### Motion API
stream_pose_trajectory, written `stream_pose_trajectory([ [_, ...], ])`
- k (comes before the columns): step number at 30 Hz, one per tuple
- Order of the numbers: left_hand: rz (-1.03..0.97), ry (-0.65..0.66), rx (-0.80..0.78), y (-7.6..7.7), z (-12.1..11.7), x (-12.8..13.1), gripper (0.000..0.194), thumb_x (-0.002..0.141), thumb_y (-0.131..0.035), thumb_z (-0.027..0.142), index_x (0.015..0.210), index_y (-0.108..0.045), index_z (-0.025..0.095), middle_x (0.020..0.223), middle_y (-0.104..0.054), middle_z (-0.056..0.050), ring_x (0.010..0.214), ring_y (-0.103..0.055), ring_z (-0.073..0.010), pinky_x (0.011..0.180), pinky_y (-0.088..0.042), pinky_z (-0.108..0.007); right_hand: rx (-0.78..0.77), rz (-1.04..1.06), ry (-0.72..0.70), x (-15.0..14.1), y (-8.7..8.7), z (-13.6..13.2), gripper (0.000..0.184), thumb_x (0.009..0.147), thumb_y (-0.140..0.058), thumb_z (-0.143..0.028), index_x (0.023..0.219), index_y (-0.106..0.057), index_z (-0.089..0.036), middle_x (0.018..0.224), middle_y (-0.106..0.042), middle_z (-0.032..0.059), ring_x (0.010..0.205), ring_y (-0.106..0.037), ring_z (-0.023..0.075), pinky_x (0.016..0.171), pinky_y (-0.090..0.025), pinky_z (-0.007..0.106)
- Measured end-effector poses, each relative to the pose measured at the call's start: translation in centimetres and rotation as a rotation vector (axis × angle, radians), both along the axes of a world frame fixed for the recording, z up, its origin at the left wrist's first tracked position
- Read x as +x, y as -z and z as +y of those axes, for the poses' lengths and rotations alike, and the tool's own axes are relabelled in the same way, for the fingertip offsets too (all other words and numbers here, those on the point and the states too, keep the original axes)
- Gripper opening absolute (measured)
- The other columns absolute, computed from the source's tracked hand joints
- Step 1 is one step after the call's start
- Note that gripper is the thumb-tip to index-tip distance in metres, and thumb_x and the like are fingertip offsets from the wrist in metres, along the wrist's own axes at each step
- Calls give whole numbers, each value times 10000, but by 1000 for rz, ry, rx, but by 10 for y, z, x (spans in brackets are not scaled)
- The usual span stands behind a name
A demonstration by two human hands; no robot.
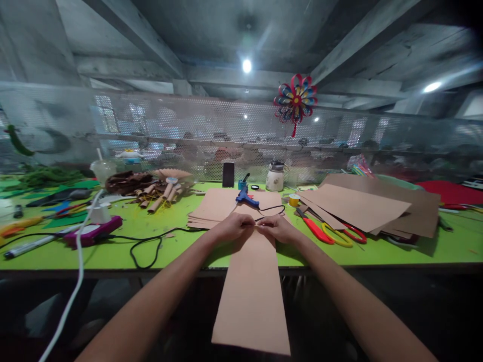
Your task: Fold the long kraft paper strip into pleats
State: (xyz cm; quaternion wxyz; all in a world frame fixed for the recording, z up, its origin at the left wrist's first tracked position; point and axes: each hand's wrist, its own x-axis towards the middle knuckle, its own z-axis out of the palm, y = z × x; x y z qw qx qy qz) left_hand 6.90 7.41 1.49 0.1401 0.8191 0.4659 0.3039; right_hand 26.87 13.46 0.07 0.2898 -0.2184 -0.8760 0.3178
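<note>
A smooth, lime-green table (362, 256) spreads under my hands. Right of my right hand, thin brown sheets (366, 206) fan out in a flat, straight-edged pile. The strip (252, 296), long, matte and stiff like card, runs from my fingertips back toward me, past the table's edge. Beyond my left hand lies a neat stack (215, 206) of similar brown sheets. My left hand (238, 226) and right hand (278, 229) nearly meet, each pinching the strip's far end; finer detail there is hidden. Just beyond them sits a blue plastic glue gun (247, 197).
</note>
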Motion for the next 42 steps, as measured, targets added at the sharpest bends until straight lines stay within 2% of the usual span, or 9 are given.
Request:
stream_pose_trajectory([
  [6, 37, 18, -29, -10, -8, 0, 403, 637, -408, 54, 904, -701, 126, 806, -680, -44, 740, -559, -181, 650, -392, -247, 53, -39, -20, 2, -2, 1, 317, 838, -536, -329, 967, -707, -95, 776, -676, 53, 670, -543, 134, 603, -398, 225],
  [14, -6, 26, -6, -4, -3, -4, 411, 629, -433, 48, 904, -717, 161, 821, -698, -69, 737, -583, -191, 668, -416, -268, 9, 40, -12, 1, 8, 5, 299, 773, -599, -292, 985, -712, -114, 942, -711, 89, 805, -625, 193, 732, -469, 286],
  [19, -48, 13, -96, -10, -3, -5, 255, 740, -505, 197, 890, -706, 146, 819, -691, -67, 749, -584, -187, 666, -427, -258, 108, 49, 13, 0, 10, 6, 277, 769, -536, -182, 963, -730, -145, 891, -727, 46, 773, -642, 195, 685, -489, 277],
  [23, -66, 33, -216, -16, 0, -10, 359, 767, -570, 392, 975, -692, 127, 838, -680, -70, 714, -575, -176, 624, -411, -241, 149, 78, 33, -3, 6, 1, 305, 779, -496, -145, 978, -726, -163, 906, -727, 37, 781, -657, 201, 671, -505, 284],
  [26, -90, 61, -302, -19, 0, -14, 444, 807, -510, 501, 909, -709, 118, 784, -660, -59, 680, -533, -158, 591, -376, -227, 289, 83, 11, -6, 6, -3, 333, 801, -460, -109, 1009, -713, -170, 939, -720, 57, 796, -652, 192, 696, -500, 286],
  [29, -171, 45, -350, -24, -4, -15, 542, 836, -424, 577, 832, -705, 114, 750, -627, -48, 674, -482, -148, 576, -346, -222, 559, 24, 32, -9, 10, -4, 338, 840, -436, -94, 1038, -698, -173, 888, -703, 86, 755, -621, 176, 696, -464, 276],
  [32, -170, 45, -402, -29, -9, -15, 521, 780, -500, 609, 716, -664, 119, 635, -538, -9, 607, -404, -125, 531, -295, -220, 783, -48, 121, -9, 15, -5, 311, 869, -454, -125, 1067, -683, -195, 746, -644, 70, 657, -550, 153, 626, -409, 253],
  [36, -114, 25, -465, -31, -9, -16, 498, 723, -569, 611, 583, -583, 134, 525, -391, 31, 523, -293, -97, 492, -220, -228, 925, -107, 163, -8, 15, -8, 319, 878, -460, -124, 1107, -658, -227, 667, -560, 34, 611, -472, 132, 579, -349, 236],
  [42, -160, 40, -516, -24, -5, -20, 452, 722, -579, 570, 672, -635, 125, 568, -453, 25, 563, -338, -107, 529, -258, -226, 1074, -106, 161, -9, 9, -17, 285, 890, -473, -136, 1111, -644, -190, 672, -558, 46, 669, -463, 151, 614, -331, 262],
])
